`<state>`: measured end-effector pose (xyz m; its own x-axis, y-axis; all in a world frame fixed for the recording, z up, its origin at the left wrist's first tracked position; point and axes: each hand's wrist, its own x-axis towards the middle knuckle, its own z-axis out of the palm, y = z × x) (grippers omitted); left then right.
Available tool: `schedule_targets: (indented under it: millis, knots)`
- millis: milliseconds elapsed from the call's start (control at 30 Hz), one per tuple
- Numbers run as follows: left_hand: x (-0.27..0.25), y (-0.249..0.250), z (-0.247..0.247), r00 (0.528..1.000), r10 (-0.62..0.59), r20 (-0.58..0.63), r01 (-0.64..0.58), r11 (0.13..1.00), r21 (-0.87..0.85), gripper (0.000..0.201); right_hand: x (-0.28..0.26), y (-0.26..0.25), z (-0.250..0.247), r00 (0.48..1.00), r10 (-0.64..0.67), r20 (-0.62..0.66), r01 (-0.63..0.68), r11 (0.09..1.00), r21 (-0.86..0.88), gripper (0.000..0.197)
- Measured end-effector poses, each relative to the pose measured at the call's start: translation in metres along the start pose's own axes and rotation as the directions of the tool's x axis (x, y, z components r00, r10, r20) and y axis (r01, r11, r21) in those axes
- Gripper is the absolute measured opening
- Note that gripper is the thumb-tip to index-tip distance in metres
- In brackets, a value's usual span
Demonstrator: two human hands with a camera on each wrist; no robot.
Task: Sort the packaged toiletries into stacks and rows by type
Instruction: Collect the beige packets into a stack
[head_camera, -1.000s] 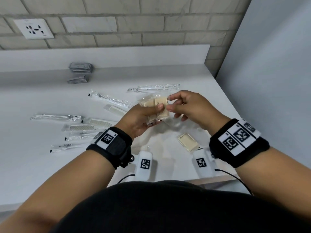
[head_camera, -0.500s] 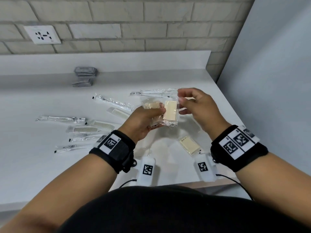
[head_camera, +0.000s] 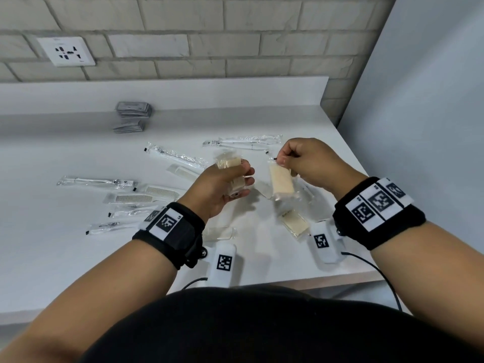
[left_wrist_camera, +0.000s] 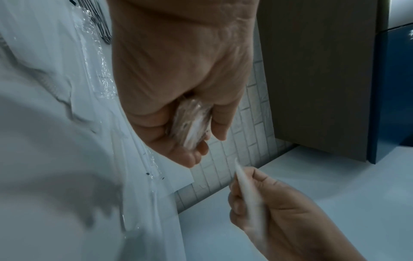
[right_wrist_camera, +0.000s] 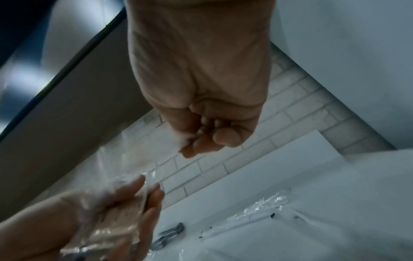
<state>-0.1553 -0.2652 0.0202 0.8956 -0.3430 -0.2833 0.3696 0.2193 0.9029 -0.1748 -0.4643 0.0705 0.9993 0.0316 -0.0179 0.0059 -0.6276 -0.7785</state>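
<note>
My left hand (head_camera: 230, 179) grips a small stack of cream pads in clear wrappers (head_camera: 228, 163) above the white counter; the stack shows edge-on between its fingers (left_wrist_camera: 192, 123) in the left wrist view. My right hand (head_camera: 293, 159) pinches the top edge of one wrapped cream pad (head_camera: 281, 180), which hangs down beside the stack, apart from it. Another wrapped cream pad (head_camera: 294, 222) lies on the counter below the right hand. In the right wrist view the right hand's fingertips (right_wrist_camera: 201, 141) pinch only the wrapper's edge.
Wrapped combs (head_camera: 141, 197) and wrapped toothbrushes (head_camera: 97, 182) lie to the left; two more long packets (head_camera: 243, 142) lie behind the hands. Two piles of grey sachets (head_camera: 133, 110) stand at the back. The counter's front edge (head_camera: 288, 282) is near my body, a wall at the right.
My right hand has pulled one wrapped pad off the stack and moved it to the right and down, so it now hangs apart from the left hand's stack.
</note>
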Motion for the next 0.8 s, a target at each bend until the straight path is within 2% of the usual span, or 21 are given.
schedule_targets:
  millis: [100,167,267,367,433,533,600,633,700,767,800]
  knots:
    - [0.000,-0.002,0.003,0.999,-0.030,0.029,0.030,1.000,-0.005,0.004,0.002,0.005,0.002,1.000,0.016,-0.002,-0.016,0.996,-0.092,0.019]
    - [0.000,-0.002,0.003,0.995,-0.078,0.057,0.082,0.994,-0.073,0.009,0.003,0.011,0.002,0.999,0.042,0.025,-0.038,0.987,-0.155,0.017]
    - [-0.002,-0.002,-0.002,0.984,-0.127,0.123,0.149,0.970,-0.191,0.020,0.004,0.023,0.001,0.978,0.096,0.184,-0.040,0.958,-0.286,0.009]
    - [-0.006,-0.004,-0.006,0.980,-0.116,0.163,0.147,0.971,-0.190,0.027,0.004,0.035,0.006,0.937,0.141,0.319,-0.010,0.925,-0.379,0.010]
    - [-0.007,-0.007,-0.007,0.983,-0.112,0.149,0.140,0.971,-0.195,0.027,0.004,0.040,0.012,0.918,0.163,0.362,0.003,0.909,-0.417,0.009]
    - [-0.009,-0.010,-0.011,0.991,-0.109,0.080,0.122,0.974,-0.191,0.021,0.005,0.053,0.021,0.918,0.181,0.353,-0.005,0.894,-0.447,0.002]
    - [-0.010,-0.013,-0.014,0.995,-0.090,0.044,0.096,0.981,-0.170,0.019,0.006,0.059,0.025,0.948,0.147,0.281,-0.003,0.889,-0.458,0.005]
    - [-0.011,-0.013,-0.015,0.997,-0.079,0.023,0.081,0.983,-0.162,0.018,0.007,0.058,0.026,0.968,0.121,0.220,-0.019,0.910,-0.414,0.009]
    - [-0.012,-0.014,-0.016,0.998,-0.063,-0.009,0.061,0.986,-0.157,0.016,0.005,0.045,0.024,0.992,0.073,0.104,-0.055,0.985,-0.166,0.015]
    - [-0.013,-0.014,-0.016,0.999,-0.044,-0.017,0.041,0.987,-0.154,0.017,0.002,0.024,0.025,0.995,0.055,0.086,-0.066,0.989,0.131,0.014]
    - [-0.014,-0.013,-0.014,0.999,-0.039,-0.010,0.037,0.989,-0.146,0.017,0.000,0.015,0.026,0.995,0.047,0.089,-0.066,0.974,0.215,0.013]
